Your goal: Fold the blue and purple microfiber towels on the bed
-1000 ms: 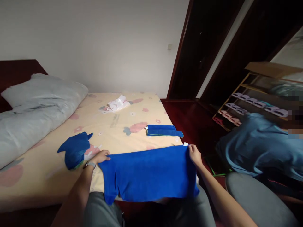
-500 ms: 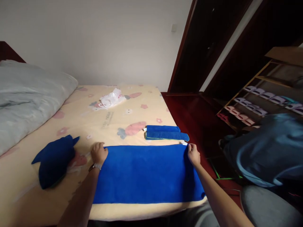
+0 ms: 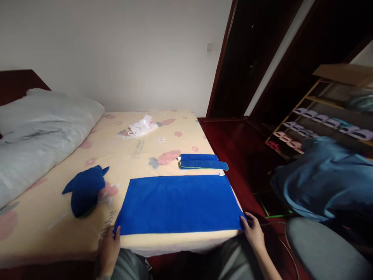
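Observation:
A bright blue towel (image 3: 180,204) lies spread flat on the bed, its near edge by the mattress edge. My left hand (image 3: 110,245) grips its near left corner between thumb and fingers. At the near right corner, my right hand (image 3: 253,232) pinches the cloth the same way. Just beyond the towel's far right edge lies a folded blue cloth (image 3: 201,162) with green edging. To the left rests a crumpled dark blue cloth (image 3: 86,190), apart from both hands.
A white plastic bag (image 3: 142,126) lies farther back on the patterned bed sheet (image 3: 151,146). A grey quilt (image 3: 49,132) is heaped at left. To the right stand a grey round stool (image 3: 323,249), a blue cloth-covered heap (image 3: 326,175) and a shoe rack (image 3: 309,93).
Both hands have moved from the towel's far corners toward me to its near corners. The towel still lies flat, and the camera view has shifted slightly.

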`<state>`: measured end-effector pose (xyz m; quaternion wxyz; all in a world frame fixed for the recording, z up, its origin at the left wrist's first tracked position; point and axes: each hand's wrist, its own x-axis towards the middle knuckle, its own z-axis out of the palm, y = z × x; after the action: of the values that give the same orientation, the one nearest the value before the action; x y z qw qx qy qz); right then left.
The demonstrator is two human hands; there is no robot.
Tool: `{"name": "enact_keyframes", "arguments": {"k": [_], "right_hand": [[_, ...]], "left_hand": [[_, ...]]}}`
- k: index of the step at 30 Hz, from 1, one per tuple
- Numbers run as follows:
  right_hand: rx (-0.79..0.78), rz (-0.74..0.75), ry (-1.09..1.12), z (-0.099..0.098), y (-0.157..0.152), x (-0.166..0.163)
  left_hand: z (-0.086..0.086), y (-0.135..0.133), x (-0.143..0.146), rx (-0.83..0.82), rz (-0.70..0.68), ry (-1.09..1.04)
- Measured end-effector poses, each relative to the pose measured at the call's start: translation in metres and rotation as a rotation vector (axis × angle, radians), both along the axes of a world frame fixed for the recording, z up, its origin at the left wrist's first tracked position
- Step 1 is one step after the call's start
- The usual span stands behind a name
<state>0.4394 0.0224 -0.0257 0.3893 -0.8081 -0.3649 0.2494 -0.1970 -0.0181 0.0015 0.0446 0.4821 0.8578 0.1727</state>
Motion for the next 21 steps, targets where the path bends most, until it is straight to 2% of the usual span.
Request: {"name": "enact_keyframes", "arguments": {"k": [4,9,12,14,16,18,19,21], "right_hand": [[0.099,-0.022,0.023,0.001,0.013,0.016],[0.049,0.020,0.059,-0.010,0.009,0.023],[0.079,0.006,0.080,-0.016,0.000,0.022],[0.114,0.003,0.086,-0.017,-0.005,0.020],[0.139,0.021,0.099,-0.015,-0.007,0.019],[0.158,0.044,0.125,-0.014,-0.008,0.018],[0.161,0.054,0.142,-0.014,-0.009,0.017],[0.159,0.063,0.175,-0.016,-0.009,0.017]], "left_hand": [[0.011,-0.002,0.002,0.068,0.107,-0.089],[0.016,-0.023,0.017,-0.083,0.187,-0.114],[0.021,-0.030,0.024,-0.058,0.207,-0.123],[0.025,-0.030,0.028,0.003,0.224,-0.054],[0.027,-0.028,0.035,0.105,0.219,0.113],[0.028,-0.022,0.053,0.207,0.133,0.259],[0.028,-0.017,0.069,0.247,0.039,0.285],[0.028,-0.007,0.116,0.289,-0.248,0.234]]}}
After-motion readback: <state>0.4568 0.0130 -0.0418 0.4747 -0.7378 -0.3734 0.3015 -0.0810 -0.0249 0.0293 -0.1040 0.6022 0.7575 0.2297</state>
